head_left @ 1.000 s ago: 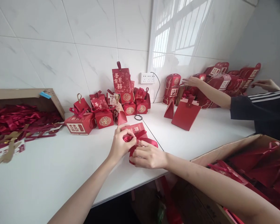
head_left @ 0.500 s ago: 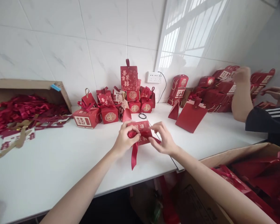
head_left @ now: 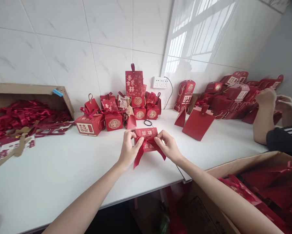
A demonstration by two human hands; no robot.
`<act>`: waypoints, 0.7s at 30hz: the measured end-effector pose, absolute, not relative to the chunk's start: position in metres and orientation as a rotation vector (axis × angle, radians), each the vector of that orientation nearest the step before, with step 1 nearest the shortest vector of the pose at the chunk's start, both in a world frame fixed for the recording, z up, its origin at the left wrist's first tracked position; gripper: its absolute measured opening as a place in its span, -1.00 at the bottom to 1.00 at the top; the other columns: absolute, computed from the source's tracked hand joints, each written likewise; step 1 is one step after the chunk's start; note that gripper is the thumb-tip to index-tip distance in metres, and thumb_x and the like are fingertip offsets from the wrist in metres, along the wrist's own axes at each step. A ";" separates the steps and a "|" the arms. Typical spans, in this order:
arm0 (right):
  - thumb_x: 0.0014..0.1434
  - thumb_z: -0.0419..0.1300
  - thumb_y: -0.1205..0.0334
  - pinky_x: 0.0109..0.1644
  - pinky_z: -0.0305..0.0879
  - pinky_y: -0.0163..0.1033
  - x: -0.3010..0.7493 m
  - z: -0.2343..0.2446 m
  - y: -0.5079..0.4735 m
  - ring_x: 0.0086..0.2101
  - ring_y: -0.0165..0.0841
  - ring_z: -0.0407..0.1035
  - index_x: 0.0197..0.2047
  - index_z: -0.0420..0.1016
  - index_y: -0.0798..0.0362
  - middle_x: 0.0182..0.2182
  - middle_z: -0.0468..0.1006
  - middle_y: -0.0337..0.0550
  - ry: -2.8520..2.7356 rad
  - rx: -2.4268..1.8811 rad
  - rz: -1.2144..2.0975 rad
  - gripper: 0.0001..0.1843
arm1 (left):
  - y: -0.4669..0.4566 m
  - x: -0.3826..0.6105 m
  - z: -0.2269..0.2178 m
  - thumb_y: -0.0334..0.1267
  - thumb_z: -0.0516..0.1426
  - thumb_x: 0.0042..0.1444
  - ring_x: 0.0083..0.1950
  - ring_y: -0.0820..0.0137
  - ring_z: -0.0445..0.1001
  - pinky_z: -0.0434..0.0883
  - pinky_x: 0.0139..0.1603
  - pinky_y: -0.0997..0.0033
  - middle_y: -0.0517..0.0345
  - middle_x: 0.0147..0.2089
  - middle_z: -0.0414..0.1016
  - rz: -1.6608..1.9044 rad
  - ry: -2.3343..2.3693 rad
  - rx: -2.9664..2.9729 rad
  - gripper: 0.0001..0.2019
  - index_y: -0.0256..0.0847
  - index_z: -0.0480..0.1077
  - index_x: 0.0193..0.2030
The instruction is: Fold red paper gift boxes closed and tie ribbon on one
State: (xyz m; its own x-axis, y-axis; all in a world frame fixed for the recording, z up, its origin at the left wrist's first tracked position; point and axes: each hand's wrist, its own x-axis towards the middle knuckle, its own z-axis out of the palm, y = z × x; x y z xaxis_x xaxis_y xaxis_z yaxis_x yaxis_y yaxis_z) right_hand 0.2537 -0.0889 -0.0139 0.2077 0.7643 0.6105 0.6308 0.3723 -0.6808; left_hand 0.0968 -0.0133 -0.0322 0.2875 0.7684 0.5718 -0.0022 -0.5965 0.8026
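Observation:
A small red gift box (head_left: pixel 146 132) with pale printed characters stands on the white table between my hands. Across its front runs a dark red ribbon (head_left: pixel 139 156), tied in a bow-like knot, its two tails hanging down left and right. My left hand (head_left: pixel 131 148) pinches the ribbon's left loop between thumb and fingers. On the other side my right hand (head_left: pixel 169 145) pinches the right loop in the same way. A black ring-shaped band (head_left: pixel 148 123) lies just behind the box.
Several finished-looking red boxes (head_left: pixel 114 122) stand against the tiled wall. At left, a cardboard box (head_left: pixel 67 100) spills ribbons. A red bag-shaped box (head_left: pixel 198 123) stands right. Another person's arm (head_left: pixel 265 113) is by the far-right pile. An open carton (head_left: pixel 211 172) of red boxes sits front right.
Both hands have drawn the ribbon into a bow, with two tails now hanging. The box's printed front shows more. The other person's arm has moved lower and to the right.

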 end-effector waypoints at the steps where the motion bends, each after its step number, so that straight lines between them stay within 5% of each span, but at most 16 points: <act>1: 0.18 0.06 0.13 -0.37 0.19 -0.29 0.254 -0.014 -0.089 -0.48 -0.42 0.20 -0.51 0.18 0.02 -0.53 0.28 -0.27 -1.465 -1.335 0.180 -0.73 | -0.014 0.097 -0.033 -0.17 0.09 0.12 0.18 0.28 0.25 0.22 0.19 0.15 0.04 0.01 0.26 1.376 0.698 1.859 -0.80 -0.14 0.11 -0.38; 13: 0.06 0.15 -0.08 -0.43 0.08 -0.32 0.257 -0.014 -0.085 -0.51 -0.45 0.15 -0.51 0.22 0.04 -0.57 0.28 -0.31 -1.226 -1.276 0.591 -0.62 | -0.012 0.098 -0.033 -0.19 0.07 0.13 0.10 0.27 0.31 0.28 0.10 0.23 0.03 -0.05 0.31 1.474 0.822 1.942 -0.71 -0.16 0.07 -0.54; 21: -0.08 0.29 -0.15 -0.46 0.07 -0.35 0.262 -0.015 -0.081 -0.55 -0.51 0.13 -0.56 0.24 0.07 -0.61 0.28 -0.35 -1.053 -1.153 0.782 -0.53 | -0.013 0.100 -0.036 -0.21 -0.01 0.19 -0.44 0.46 0.23 0.28 -0.34 0.47 0.28 -0.50 0.13 1.536 0.860 2.041 -0.74 -0.13 0.03 -0.50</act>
State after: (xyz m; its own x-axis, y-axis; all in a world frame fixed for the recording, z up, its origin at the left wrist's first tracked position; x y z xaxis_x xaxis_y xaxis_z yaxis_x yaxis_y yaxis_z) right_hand 0.2615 -0.0806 -0.0145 0.3378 0.9084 0.2465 0.0268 0.2525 -0.9672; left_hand 0.0997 -0.0126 -0.0359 0.1886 0.7055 0.6831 0.2137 -0.7084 0.6726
